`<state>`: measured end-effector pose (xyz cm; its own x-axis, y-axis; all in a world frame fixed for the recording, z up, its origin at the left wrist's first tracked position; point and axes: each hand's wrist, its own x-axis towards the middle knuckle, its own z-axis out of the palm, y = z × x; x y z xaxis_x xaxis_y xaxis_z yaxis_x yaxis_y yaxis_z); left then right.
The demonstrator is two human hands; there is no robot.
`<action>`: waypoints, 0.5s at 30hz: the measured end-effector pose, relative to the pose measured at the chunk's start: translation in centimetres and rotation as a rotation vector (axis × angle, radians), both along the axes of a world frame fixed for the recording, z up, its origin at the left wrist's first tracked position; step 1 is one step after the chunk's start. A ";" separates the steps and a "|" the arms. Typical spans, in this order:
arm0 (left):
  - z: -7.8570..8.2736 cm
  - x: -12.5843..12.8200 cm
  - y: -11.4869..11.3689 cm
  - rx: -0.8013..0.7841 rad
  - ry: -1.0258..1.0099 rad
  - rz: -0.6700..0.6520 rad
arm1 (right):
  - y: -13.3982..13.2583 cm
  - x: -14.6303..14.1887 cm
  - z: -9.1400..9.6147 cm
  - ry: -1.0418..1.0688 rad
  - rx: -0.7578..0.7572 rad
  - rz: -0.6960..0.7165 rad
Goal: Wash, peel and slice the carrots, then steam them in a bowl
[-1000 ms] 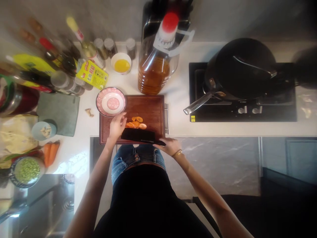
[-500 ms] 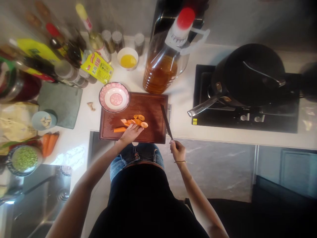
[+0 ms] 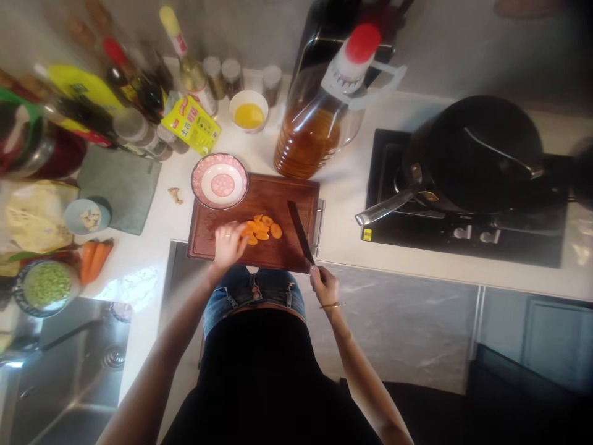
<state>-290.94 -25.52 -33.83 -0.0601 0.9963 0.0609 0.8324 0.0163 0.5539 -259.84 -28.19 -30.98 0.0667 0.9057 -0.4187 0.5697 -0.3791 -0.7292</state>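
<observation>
My left hand (image 3: 228,245) is over the left part of a brown wooden cutting board (image 3: 296,191). Its bent fingers close around a piece of carrot, mostly hidden beneath them. Right beside the fingertips lies a loose cluster of carrot slices (image 3: 262,227). In my right hand (image 3: 323,285) is the handle of a dark-bladed kitchen knife (image 3: 300,232). The blade slants over the board's right side, apart from the slices. A pink-patterned plate (image 3: 220,180) overlaps the board's upper left corner.
Behind the board stand a big oil jug (image 3: 315,130) and a bowl of yellow liquid (image 3: 249,114). A lidded black pan (image 3: 472,148) sits on the stove at right. Whole carrots (image 3: 95,259), a bowl of chopped green pieces (image 3: 46,289) and a sink (image 3: 74,364) are at left.
My left hand has drawn back leftward from the slices onto the carrot piece at the left. The slices now lie more spread out. The knife has shifted slightly left, still in my right hand.
</observation>
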 end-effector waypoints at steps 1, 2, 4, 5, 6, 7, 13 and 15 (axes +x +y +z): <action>0.0 -0.5 -1.2 0.043 -0.011 0.181 | 0.2 -0.1 0.2 -0.031 0.014 0.072; -0.1 -1.0 -2.3 0.079 -0.027 0.353 | 0.4 -0.4 0.4 -0.060 0.025 0.146; -0.4 -1.7 -3.9 0.101 -0.088 0.629 | 0.6 -1.3 0.7 -0.106 0.025 0.290; -0.6 -1.9 -4.5 0.083 -0.140 0.718 | 0.5 -1.9 0.8 -0.128 0.014 0.358; -0.8 -2.0 -4.9 0.051 -0.202 0.776 | 0.5 -2.6 0.9 -0.152 0.002 0.419; -1.1 -2.0 -5.1 0.018 -0.264 0.810 | 0.4 -3.3 1.1 -0.181 -0.007 0.473; -3.0 -0.3 -5.2 0.000 -0.460 0.843 | -0.2 -6.4 2.0 -0.341 -0.021 0.705; -3.7 -0.1 -5.3 -0.017 -0.486 0.794 | -0.2 -6.9 2.4 -0.393 -0.051 0.750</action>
<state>-291.05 -30.82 -37.48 -0.7396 0.6528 -0.1639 0.2502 0.4928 0.8334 -266.73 -28.40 -28.58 -0.3942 0.7489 -0.5327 0.8922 0.1727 -0.4173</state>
